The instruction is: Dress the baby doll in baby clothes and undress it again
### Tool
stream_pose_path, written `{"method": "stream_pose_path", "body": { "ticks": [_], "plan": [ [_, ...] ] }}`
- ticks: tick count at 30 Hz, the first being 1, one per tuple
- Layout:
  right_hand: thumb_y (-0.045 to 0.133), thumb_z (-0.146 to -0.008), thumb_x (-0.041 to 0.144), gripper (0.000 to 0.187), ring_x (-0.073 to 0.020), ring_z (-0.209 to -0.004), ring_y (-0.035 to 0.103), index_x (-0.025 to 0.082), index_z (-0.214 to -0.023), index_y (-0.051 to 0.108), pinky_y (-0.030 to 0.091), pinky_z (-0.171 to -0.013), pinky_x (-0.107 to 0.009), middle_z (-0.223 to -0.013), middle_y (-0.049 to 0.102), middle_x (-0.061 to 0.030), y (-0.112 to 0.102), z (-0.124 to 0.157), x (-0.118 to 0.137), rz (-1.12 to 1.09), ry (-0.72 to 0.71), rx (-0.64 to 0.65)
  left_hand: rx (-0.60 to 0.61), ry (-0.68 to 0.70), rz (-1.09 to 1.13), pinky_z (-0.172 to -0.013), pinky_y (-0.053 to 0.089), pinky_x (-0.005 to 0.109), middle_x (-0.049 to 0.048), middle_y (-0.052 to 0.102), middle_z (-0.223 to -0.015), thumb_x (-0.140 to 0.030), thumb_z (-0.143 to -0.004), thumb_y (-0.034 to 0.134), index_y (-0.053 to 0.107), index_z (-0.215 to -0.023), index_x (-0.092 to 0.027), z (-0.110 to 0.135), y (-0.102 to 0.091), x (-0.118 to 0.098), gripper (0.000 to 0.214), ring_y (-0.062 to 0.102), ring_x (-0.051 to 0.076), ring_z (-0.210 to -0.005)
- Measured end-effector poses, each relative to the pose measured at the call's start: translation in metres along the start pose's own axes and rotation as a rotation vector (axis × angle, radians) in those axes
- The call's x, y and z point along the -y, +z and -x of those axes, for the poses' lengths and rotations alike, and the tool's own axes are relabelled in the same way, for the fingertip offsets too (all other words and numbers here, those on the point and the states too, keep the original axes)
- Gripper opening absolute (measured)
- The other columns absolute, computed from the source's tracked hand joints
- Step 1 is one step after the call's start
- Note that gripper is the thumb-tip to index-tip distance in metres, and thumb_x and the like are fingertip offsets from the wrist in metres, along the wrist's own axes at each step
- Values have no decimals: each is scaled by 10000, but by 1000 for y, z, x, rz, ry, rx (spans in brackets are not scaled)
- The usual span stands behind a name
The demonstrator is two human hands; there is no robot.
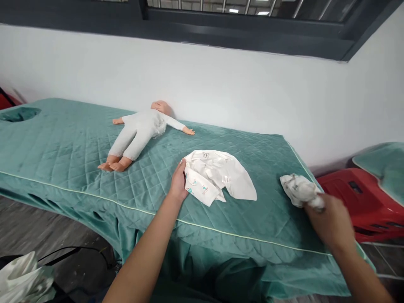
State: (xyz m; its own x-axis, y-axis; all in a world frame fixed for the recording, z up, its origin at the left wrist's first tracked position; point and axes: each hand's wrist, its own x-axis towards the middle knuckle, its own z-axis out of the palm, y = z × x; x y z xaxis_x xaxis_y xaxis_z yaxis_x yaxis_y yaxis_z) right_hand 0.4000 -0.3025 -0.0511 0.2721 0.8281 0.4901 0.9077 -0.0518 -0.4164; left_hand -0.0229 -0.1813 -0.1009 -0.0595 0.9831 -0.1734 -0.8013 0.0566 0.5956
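My left hand [179,180] grips the left edge of a white baby shirt [236,174], which lies spread on the green quilted bed cover, its printed animal patches facing up near my fingers. Over at the right end, my right hand [333,221], a little blurred, is closed on a crumpled white printed baby garment [298,190]; its exact kind cannot be made out. A baby doll [142,126] in a white cloth body lies on its back beyond my left hand, arms spread and feet toward the front edge.
The green quilted cover [69,147] drapes over the bed's front edge, with a face hole [20,114] at the far left. A red plastic chair [362,202] stands off the right end. White cloth [23,280] sits at lower left. A wall [236,92] runs behind.
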Motion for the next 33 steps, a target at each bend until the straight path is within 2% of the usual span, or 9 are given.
{"method": "stream_pose_path", "body": {
  "ticks": [6,9,11,15,19,21,25,29,33],
  "plan": [
    [577,-785,485,444,-480,-1245,582,203,-1126,605,459,-1012,-663,-1279,637,-235,14,28,1,242,-102,-140,-10,38,-142,-763,573,293,20,747,-830,-403,-697,853,675,-1038,-156,4,5,-7,457,734,208,-806],
    [622,-807,521,579,-445,-1369,489,171,-1264,556,377,-1123,-648,-1407,566,-251,10,18,31,146,-170,-175,-4,29,-361,-721,559,292,32,748,-866,-393,-642,877,678,-1045,-161,-1,12,-21,506,715,203,-785],
    [661,-795,553,650,-407,-1355,511,178,-1308,525,391,-1125,-628,-1413,560,-232,12,2,67,-63,-189,-84,59,-22,-610,-714,547,305,55,748,-898,-358,-617,879,695,-1022,-154,-4,23,-34,489,703,218,-801],
    [686,-830,511,643,-312,-1352,531,238,-1381,498,469,-1089,-514,-1453,547,-143,25,-48,158,-464,-191,340,303,96,-1065,-696,505,313,52,720,-858,-368,-718,775,702,-914,-160,5,73,-67,295,660,218,-779],
    [664,-847,372,534,-264,-1373,495,267,-1360,560,411,-1127,-459,-1478,541,-67,29,-102,235,-583,-500,462,727,389,-1361,-746,486,285,20,687,-896,-418,-824,673,692,-939,-166,41,140,-107,278,628,190,-839],
    [624,-856,326,372,-244,-1188,614,235,-1216,656,488,-997,-397,-1265,675,-42,19,-121,258,-612,-623,538,790,492,-1416,-773,488,282,15,684,-917,-402,-851,650,693,-976,-164,60,163,-128,272,623,181,-860],
    [559,-888,307,213,-197,-840,641,192,-970,719,470,-782,-327,-888,713,-14,-16,-139,271,-352,-672,452,596,739,-1522,-837,490,297,13,681,-925,-306,-866,633,682,-947,-154,81,179,-159,179,602,172,-886],
    [487,-896,254,282,-235,-861,637,215,-1063,710,444,-773,-347,-950,719,-47,-44,-138,257,30,-638,237,349,871,-1602,-958,471,353,18,689,-961,-204,-884,563,660,-960,-172,81,170,-175,127,584,176,-922],
    [437,-893,226,330,-270,-908,639,241,-1104,690,463,-775,-375,-1034,721,-67,-57,-124,238,207,-592,189,227,920,-1527,-977,479,366,29,683,-1039,-219,-896,555,641,-948,-211,81,157,-177,101,585,202,-985]
  ]
}}
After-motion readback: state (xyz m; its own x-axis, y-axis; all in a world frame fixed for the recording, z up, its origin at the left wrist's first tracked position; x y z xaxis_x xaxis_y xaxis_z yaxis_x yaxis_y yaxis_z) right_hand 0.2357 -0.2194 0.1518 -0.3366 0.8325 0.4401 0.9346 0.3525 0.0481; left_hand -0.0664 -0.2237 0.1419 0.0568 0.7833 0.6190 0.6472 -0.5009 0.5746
